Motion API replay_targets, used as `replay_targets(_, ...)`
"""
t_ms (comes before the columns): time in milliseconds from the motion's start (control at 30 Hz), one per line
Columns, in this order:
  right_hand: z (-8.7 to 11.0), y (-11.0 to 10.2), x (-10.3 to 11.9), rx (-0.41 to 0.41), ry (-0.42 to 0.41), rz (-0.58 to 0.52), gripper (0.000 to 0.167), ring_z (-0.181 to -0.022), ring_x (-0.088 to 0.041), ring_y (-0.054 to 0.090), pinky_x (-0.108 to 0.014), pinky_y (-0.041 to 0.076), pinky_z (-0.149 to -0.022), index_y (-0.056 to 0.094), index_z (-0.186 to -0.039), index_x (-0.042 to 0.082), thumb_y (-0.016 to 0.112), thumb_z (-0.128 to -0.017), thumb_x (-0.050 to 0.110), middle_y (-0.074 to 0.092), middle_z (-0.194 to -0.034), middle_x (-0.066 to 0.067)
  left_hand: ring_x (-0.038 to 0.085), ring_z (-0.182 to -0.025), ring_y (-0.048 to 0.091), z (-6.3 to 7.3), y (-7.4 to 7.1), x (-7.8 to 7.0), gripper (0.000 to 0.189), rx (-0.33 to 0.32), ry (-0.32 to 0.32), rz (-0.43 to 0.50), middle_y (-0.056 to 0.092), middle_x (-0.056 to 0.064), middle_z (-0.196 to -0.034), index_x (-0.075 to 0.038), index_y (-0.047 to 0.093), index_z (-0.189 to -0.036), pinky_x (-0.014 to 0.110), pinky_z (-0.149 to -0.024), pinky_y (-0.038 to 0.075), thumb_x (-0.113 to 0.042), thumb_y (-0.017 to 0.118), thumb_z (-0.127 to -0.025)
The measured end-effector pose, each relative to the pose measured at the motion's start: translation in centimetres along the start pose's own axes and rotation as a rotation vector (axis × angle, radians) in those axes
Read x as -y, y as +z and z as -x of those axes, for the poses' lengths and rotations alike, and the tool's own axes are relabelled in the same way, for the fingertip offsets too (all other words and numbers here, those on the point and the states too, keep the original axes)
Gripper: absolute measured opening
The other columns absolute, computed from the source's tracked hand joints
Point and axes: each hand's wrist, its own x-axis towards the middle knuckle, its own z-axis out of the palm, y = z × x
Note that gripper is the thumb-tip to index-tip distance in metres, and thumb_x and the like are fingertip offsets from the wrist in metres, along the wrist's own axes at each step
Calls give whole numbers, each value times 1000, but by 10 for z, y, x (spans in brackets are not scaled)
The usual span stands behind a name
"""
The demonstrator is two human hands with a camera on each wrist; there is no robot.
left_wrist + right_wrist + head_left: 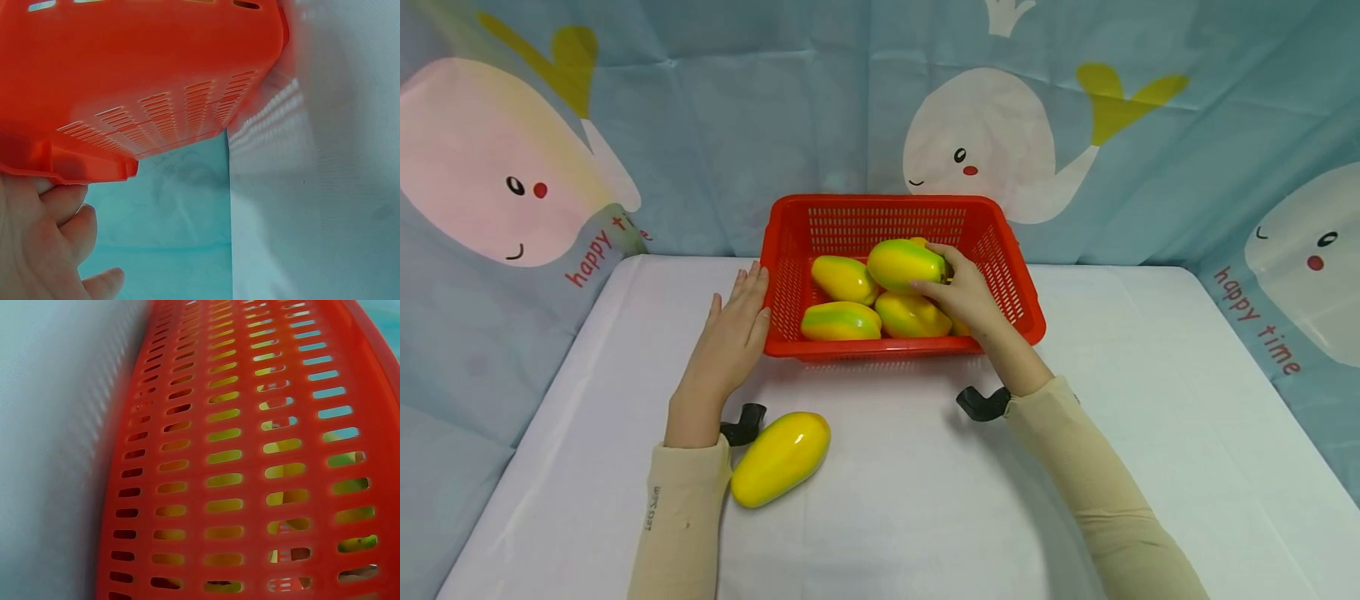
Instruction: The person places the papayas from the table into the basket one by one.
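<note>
A red plastic basket [895, 347] with slotted walls holds several yellow-green papayas, among them one papaya [840, 321] at the front left and another papaya [844, 279] behind it. Over these, my right hand [966, 292] grips a greener papaya [904, 265] between thumb and fingers. Against the basket's left rim rests my left hand [730, 333], its fingers straight. From the left wrist, the same hand [44, 244] touches the underside of the red rim [94, 172]. The right wrist view is filled by the basket's slotted wall [194, 437], with yellow and green showing through.
One yellow papaya [781, 459] lies on the white table [880, 517] beside my left sleeve. Black fittings, one by the left wrist [745, 425] and one by the right [982, 404], stick out inward. A blue curtain [775, 108] with whale prints hangs behind the table.
</note>
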Motion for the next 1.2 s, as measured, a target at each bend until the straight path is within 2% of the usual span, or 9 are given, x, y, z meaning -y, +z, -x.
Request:
replay_targets(233, -1, 0, -1, -54, -27, 20, 65, -115, -24, 46, -39, 41, -100, 42, -140, 13, 73, -83, 18, 48, -133, -7, 27, -144, 8, 0, 0, 1, 54, -9, 4, 12, 12, 8, -157, -6, 16, -151, 57, -111, 2, -24, 30, -102)
replay_targets(400, 0, 0, 0, -9, -27, -14, 65, -119, -25, 46, -37, 41, -101, 41, -142, 11, 71, -85, 18, 47, -136, -9, 27, -144, 9, 0, 0, 1, 54, -7, 6, 13, 12, 8, -157, -6, 16, -151, 58, -111, 2, -24, 30, -102)
replay_targets(567, 0, 0, 0, 26, -39, -46, 56, -120, -27, 51, -37, 44, -98, 46, -137, 5, 68, -87, 15, 50, -133, -12, 27, -144, 9, 0, 0, 0, 54, -7, 3, 10, 13, 8, -157, -6, 16, -151, 57, -111, 2, -24, 30, -102)
replay_targets(1200, 2, 0, -1, 49, -48, -58, 51, -119, -30, 51, -39, 45, -97, 48, -134, 0, 66, -88, 13, 53, -129, -17, 26, -144, 9, 0, 0, 1, 54, -6, 1, 1, 13, 7, -157, -6, 17, -151, 58, -111, 4, -24, 30, -102)
